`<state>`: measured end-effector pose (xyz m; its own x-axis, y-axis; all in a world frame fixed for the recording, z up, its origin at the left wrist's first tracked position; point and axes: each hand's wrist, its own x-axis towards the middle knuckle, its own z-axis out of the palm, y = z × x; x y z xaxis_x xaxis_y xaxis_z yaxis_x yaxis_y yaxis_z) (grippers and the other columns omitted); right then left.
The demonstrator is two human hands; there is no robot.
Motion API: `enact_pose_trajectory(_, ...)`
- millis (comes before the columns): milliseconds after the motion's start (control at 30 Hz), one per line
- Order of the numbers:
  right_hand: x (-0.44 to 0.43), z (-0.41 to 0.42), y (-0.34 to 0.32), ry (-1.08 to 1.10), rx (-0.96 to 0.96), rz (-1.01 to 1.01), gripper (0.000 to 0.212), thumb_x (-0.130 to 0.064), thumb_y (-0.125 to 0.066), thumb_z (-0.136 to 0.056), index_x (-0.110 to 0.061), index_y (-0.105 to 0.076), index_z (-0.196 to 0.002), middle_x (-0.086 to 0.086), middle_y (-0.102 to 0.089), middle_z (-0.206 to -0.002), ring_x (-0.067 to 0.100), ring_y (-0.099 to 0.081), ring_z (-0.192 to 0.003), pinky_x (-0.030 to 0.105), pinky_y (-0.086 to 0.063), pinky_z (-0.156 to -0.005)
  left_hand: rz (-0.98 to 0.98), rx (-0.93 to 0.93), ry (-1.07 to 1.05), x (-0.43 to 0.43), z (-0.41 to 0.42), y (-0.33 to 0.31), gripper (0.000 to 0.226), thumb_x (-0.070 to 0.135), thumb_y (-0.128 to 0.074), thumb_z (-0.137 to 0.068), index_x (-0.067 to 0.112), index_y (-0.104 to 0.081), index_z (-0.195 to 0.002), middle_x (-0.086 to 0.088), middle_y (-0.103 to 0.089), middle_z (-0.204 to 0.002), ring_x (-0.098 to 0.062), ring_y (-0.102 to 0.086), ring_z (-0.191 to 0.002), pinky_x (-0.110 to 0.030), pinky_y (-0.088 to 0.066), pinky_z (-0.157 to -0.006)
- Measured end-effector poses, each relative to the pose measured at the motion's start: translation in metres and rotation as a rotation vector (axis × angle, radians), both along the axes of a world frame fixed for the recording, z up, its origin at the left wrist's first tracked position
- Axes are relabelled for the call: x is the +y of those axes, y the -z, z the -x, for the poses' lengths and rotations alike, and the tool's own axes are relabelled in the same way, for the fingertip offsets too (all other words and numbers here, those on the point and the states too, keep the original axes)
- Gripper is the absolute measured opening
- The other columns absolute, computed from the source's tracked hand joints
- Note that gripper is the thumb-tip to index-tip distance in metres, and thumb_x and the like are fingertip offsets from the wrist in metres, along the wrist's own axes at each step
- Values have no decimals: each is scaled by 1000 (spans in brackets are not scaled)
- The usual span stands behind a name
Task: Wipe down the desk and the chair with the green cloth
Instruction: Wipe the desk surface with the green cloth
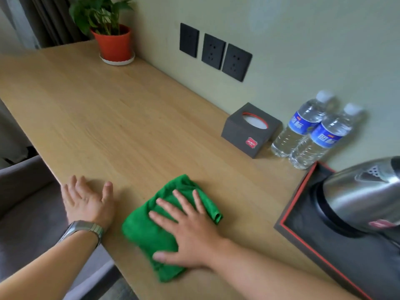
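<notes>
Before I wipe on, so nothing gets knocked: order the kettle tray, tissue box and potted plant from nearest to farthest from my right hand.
From the right hand:
1. Kettle tray, close on its right.
2. Tissue box, ahead, by the wall.
3. Potted plant, far back-left corner of the desk.

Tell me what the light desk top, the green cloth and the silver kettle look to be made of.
Light brown desk top: wood or wood-look laminate, matt. Straight grain lines run along it, but the look cannot say which. Folded green cloth: soft, fuzzy fabric, probably microfibre, judging by its napped surface and limp folds. Rounded silver kettle: smooth shiny metal, likely stainless steel, judging by its bright streaked reflections.
</notes>
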<state>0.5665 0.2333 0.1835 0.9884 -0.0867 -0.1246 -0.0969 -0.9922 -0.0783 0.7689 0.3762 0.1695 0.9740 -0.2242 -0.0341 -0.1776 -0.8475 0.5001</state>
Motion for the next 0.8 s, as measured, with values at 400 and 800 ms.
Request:
enact_pose_trajectory(400,-191,62,-17,817,256,-96,89,-76,-29,-82,-38,13,-151,-11,20,-161,31,22,-147,67,11,-111,-44,-40,-11,-2,36,6,85,67,-26,-80,10,-23,-143,-6,-18,-159,-29,3,-148,-53,-14,-119)
enact_pose_trajectory(800,-102,46,-3,738,122,-16,94,-80,-13,-76,-32,10,-153,-4,16,-163,37,21,-146,71,15,-107,-119,-82,16,-2,39,1,75,58,-32,-87,9,-26,-143,-7,-20,-158,-35,-3,-146,-50,-14,-118)
